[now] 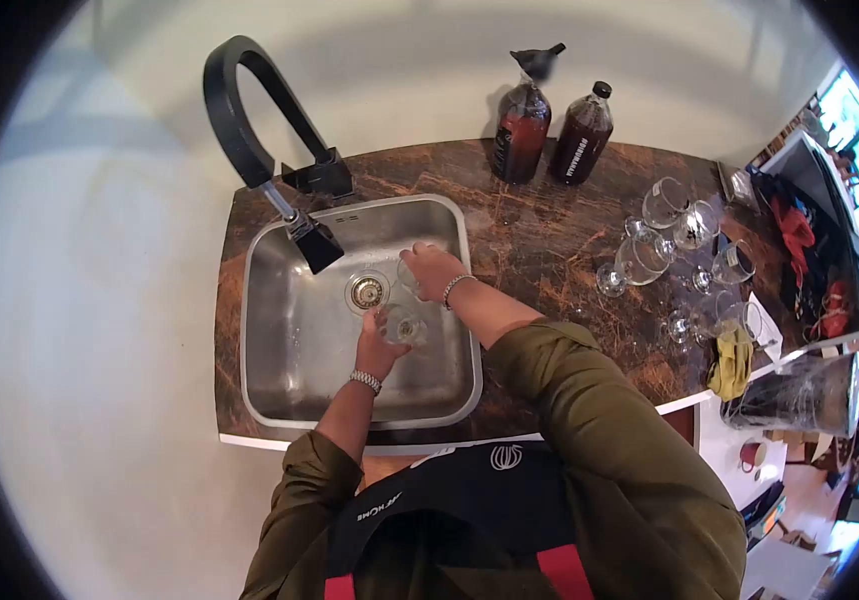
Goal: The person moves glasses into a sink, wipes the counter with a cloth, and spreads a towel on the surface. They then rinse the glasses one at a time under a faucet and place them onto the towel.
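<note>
Over the steel sink (267, 350), my left hand (379, 345) is closed around a clear drinking glass (404, 326), its round form facing up toward me. My right hand (433, 270) is just beyond it, by the sink's right side, fingers curled on a clear glass piece (408, 276). I cannot tell whether that piece belongs to the same glass. The brass-coloured drain (367, 291) shows to the left of both hands. Above the basin hangs the black faucet's spout head (315, 247), apart from my hands.
Several stemmed glasses (641, 262) lie on the dark counter to the right, near a yellow-green cloth (731, 362). At the back stand a dark bottle with a black funnel (522, 130) and a capped bottle (583, 135). The faucet neck (224, 100) arches over the sink's back left.
</note>
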A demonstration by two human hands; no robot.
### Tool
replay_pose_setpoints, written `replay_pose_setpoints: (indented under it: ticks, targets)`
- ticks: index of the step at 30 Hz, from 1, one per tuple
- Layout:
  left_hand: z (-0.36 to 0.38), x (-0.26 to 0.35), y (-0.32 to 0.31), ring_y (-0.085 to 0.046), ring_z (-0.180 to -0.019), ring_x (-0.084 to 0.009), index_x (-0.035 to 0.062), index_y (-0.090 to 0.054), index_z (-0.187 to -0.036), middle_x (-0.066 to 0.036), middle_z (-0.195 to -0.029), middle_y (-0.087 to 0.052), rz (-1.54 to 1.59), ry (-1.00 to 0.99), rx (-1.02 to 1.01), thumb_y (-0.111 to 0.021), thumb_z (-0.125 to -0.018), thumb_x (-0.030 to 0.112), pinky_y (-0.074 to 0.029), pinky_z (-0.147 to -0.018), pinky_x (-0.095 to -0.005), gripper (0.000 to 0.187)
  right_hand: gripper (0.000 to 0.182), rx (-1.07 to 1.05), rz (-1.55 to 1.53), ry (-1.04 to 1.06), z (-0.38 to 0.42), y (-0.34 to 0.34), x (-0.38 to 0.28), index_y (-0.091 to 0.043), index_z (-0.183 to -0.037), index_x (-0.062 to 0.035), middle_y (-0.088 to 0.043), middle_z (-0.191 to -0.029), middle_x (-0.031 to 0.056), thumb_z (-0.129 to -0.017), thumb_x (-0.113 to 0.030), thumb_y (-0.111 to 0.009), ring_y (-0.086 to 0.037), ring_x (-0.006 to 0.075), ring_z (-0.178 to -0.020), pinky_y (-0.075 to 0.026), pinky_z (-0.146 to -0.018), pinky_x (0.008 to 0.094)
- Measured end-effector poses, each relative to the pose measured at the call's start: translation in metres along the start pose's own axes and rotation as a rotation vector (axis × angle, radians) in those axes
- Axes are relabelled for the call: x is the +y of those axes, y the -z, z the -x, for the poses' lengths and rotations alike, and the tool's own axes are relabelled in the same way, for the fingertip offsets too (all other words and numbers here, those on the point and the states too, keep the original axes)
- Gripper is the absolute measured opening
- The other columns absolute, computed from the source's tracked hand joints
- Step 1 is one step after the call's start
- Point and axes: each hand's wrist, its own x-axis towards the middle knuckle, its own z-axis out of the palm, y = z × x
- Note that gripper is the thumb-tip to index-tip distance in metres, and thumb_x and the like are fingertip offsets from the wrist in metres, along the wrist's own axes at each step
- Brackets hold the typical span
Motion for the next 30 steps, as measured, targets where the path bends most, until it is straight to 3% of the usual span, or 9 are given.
replay_pose_setpoints:
  ticks: [8,14,16,19,20,22,25,28,30]
  targets:
    - [-0.001,-0.001,-0.008,-0.052,-0.116,-0.0318,-0.0014,-0.03,-0.129,-0.021,-0.124,-0.051,0.007,-0.059,-0.125,-0.089,-0.052,0.01,-0.045,-0.097,-0.0383,0.098,0.082,-0.186,0.06,-0.067,-0.024,-0.018,0.005,-0.038,-0.138,-0.014,-0.044,-0.132,0.0151,-0.065,-0.006,-0.075,-0.053,0.0315,-0.115,-0.048,-0.092,0.0404]
    - [-0.003,0.015,-0.002,-0.044,-0.122,-0.0325,-0.001,-0.025,-0.136,-0.021,-0.138,-0.036,0.001,0.027,-0.218,-0.088,-0.054,0.005,-0.042,-0.101,-0.0393,0.103,0.075,0.292,-0.022,0.159,0.069,0.027,0.001,-0.036,-0.141,-0.0174,-0.033,-0.144,0.016,-0.073,-0.015,-0.069,-0.051,0.0326,-0.117,-0.042,-0.099,0.0416]
    - [0.017,0.049,0.009,-0.041,-0.124,-0.035,0.0009,-0.025,-0.139,-0.021,-0.138,-0.036,-0.227,-0.129,-0.071,-0.086,-0.058,0.008,-0.035,-0.105,-0.0421,0.101,0.059,0.436,-0.207,0.204,0.145,0.065,0.007,-0.05,-0.13,-0.0145,-0.042,-0.138,0.014,-0.074,-0.014,-0.069,-0.053,0.0311,-0.114,-0.04,-0.098,0.042]
    - [0.034,0.097,-0.005,-0.038,-0.125,-0.036,0.0019,-0.031,-0.137,-0.021,-0.135,-0.038,-0.392,-0.306,0.118,-0.083,-0.063,0.014,-0.03,-0.107,-0.0434,0.091,0.027,0.789,-0.219,0.105,0.256,0.111,0.05,-0.065,-0.098,-0.0107,-0.063,-0.099,0.0092,-0.07,-0.009,-0.067,-0.058,0.0286,-0.096,-0.046,-0.085,0.0421]
    - [0.044,0.116,-0.014,-0.037,-0.125,-0.0361,0.0019,-0.035,-0.135,-0.021,-0.134,-0.039,-0.343,-0.353,0.177,-0.081,-0.066,0.017,-0.028,-0.107,-0.0435,0.084,0.021,0.768,-0.089,-0.166,0.293,0.124,0.064,-0.065,-0.089,-0.009,-0.063,-0.094,0.0089,-0.068,-0.005,-0.066,-0.059,0.0286,-0.09,-0.046,-0.081,0.0421]
    - [0.043,0.171,-0.043,-0.038,-0.123,-0.0357,0.0021,-0.037,-0.133,-0.021,-0.133,-0.039,-0.29,-0.488,0.099,-0.08,-0.067,0.019,-0.03,-0.105,-0.0432,0.08,0.013,1.154,0.037,-0.343,0.356,0.137,0.103,-0.06,-0.08,-0.0067,-0.061,-0.088,0.0098,-0.069,-0.001,-0.064,-0.057,0.0301,-0.089,-0.043,-0.082,0.0406]
    - [0.028,0.257,-0.11,-0.042,-0.121,-0.031,0.0053,-0.037,-0.135,-0.017,-0.129,-0.041,-0.094,-0.653,-0.03,-0.08,-0.068,0.019,-0.036,-0.102,-0.0402,0.081,0.032,1.434,-0.055,-0.663,0.421,0.125,0.163,-0.055,-0.101,-0.0049,-0.055,-0.105,0.0146,-0.073,-0.009,-0.07,-0.051,0.0322,-0.102,-0.039,-0.09,0.0421]
    - [-0.001,0.313,-0.171,-0.042,-0.123,-0.031,0.0077,-0.031,-0.139,-0.018,-0.132,-0.039,-0.166,-0.788,-0.068,-0.086,-0.06,0.02,-0.037,-0.102,-0.041,0.097,0.076,1.057,-0.044,-0.672,0.459,0.134,0.202,-0.04,-0.13,-0.0063,-0.04,-0.131,0.0173,-0.067,-0.02,-0.079,-0.04,0.0352,-0.122,-0.033,-0.102,0.0429]
    - [-0.014,0.348,-0.198,-0.042,-0.124,-0.031,0.0082,-0.028,-0.14,-0.019,-0.134,-0.039,-0.237,-0.815,-0.069,-0.087,-0.057,0.021,-0.037,-0.102,-0.0414,0.102,0.081,0.907,-0.072,-0.611,0.47,0.156,0.21,-0.037,-0.133,-0.0066,-0.039,-0.131,0.0175,-0.066,-0.02,-0.079,-0.039,0.0358,-0.123,-0.033,-0.103,0.0427]
